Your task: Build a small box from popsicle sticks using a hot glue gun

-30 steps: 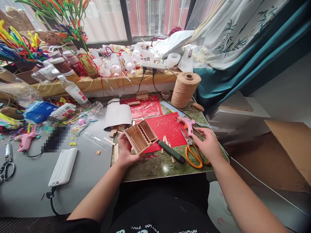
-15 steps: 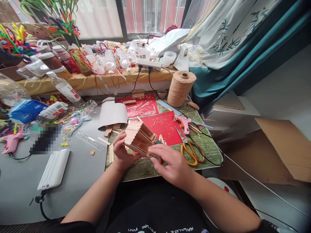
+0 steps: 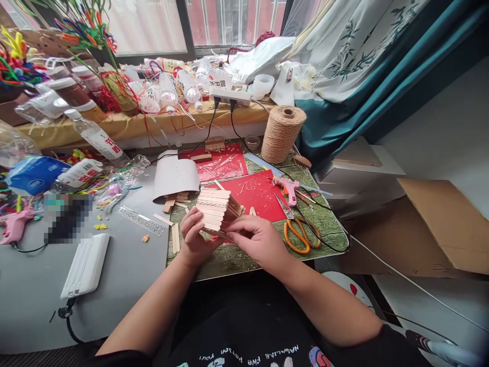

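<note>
Two hands, head view: the left hand [image 3: 195,243] and the right hand [image 3: 260,240] are meeting at one stick box [image 3: 213,210], over the near part of the wood-patterned table [image 3: 229,267].
Left grip: the fingers are curling round the box's left side and the thumb is lying below; this hand is grasping the box.
Right grip: bent fingertips are meeting the box's lower right edge; whether they are pinching it or only touching it, I cannot tell.
Stick box: it is tilting between the two hands, its slatted face turning upward and its darker side facing the right grip.
Orange-handled scissors [image 3: 301,235]: they are lying to the right of the right grip, blades pointing away from the body.
Pink glue gun [image 3: 289,190]: it is resting beyond the scissors, farther from the right grip.
Red sheet [image 3: 264,203]: it is lying just beyond the grip, bearing pale scraps.
Twine spool [image 3: 283,135]: it is standing upright well beyond the right grip.
Curled white sheet [image 3: 176,177]: it is arching beyond the left grip, with short wooden pieces [image 3: 170,204] showing at its near edge.
Loose sticks [image 3: 175,238]: they are lying just left of the left grip.
White power bank [image 3: 85,266]: it is resting well left of both hands.
</note>
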Demonstrator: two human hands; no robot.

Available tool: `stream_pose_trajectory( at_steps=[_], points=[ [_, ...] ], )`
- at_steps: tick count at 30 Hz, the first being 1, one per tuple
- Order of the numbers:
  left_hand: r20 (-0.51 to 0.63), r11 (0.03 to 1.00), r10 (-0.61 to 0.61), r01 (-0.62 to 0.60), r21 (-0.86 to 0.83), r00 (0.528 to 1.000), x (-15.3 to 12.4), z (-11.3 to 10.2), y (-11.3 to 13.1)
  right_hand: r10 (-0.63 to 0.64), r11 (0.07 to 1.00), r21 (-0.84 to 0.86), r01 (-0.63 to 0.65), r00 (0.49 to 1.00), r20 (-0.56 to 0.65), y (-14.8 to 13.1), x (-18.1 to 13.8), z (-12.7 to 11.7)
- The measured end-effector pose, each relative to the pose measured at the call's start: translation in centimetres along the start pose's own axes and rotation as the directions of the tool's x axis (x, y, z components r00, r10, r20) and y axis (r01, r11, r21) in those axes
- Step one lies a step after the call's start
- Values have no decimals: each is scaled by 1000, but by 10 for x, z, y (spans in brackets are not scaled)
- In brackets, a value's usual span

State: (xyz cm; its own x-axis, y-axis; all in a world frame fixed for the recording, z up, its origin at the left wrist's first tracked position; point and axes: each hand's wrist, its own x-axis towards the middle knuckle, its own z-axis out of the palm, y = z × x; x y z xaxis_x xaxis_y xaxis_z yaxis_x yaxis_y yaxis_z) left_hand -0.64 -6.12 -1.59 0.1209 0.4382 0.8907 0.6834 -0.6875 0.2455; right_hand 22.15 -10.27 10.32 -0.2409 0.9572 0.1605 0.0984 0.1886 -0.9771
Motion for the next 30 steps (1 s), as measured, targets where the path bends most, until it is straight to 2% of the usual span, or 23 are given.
stream_pose_trajectory(
  at_steps=[2, 4, 7, 8, 10, 12, 13, 15, 17, 19, 21, 23, 25, 30],
  points=[
    [-4, 1000, -11, 11, -23, 1000, 4, 1, 0, -6, 999, 39, 8, 999, -48, 3, -2, -4],
    [-18, 998, -34, 33, -48, 999, 7, 2, -1, -10, 995, 96, 27, 986, -169, 6, -4, -11],
    [-37, 995, -86, 84, -62, 996, 11, 2, -2, 53, 972, 230, 53, 901, -431, 15, -8, -22],
    [-38, 993, -102, 100, -59, 994, 12, 2, -3, 76, 963, 263, 60, 875, -478, 17, -10, -25],
    [-38, 992, -118, 116, -47, 992, 12, 1, -4, 64, 963, 259, 72, 875, -480, 22, -11, -30],
    [-38, 995, -98, 97, -30, 994, 11, 1, -4, -48, 987, 124, 102, 924, -380, 24, -11, -33],
    [-33, 997, -75, 75, -23, 997, 11, 1, -5, -137, 989, 11, 146, 948, -287, 26, -9, -34],
    [-18, 1000, -21, 20, -15, 1000, 10, 0, -3, -286, 928, -252, 276, 958, -3, 27, -4, -38],
    [-2, 1000, 29, -29, -9, 1000, 10, 0, -1, -258, 799, -465, 380, 916, 306, 28, 4, -41],
    [4, 997, 74, -74, 6, 997, 11, -1, 3, -84, 685, -619, 385, 885, 458, 28, 10, -44],
    [16, 992, 120, -120, 24, 993, 11, -1, 6, 84, 612, -715, 338, 871, 484, 27, 15, -47],
    [29, 986, 164, -165, 28, 986, 10, -1, 8, 158, 592, -740, 320, 854, 496, 27, 17, -49],
    [41, 980, 194, -195, 22, 980, 9, 0, 9, 153, 608, -719, 336, 839, 522, 29, 17, -51],
    [68, 977, 212, -211, -20, 975, 7, 1, 6, 60, 609, -702, 369, 861, 504, 40, 16, -54]
  ],
)
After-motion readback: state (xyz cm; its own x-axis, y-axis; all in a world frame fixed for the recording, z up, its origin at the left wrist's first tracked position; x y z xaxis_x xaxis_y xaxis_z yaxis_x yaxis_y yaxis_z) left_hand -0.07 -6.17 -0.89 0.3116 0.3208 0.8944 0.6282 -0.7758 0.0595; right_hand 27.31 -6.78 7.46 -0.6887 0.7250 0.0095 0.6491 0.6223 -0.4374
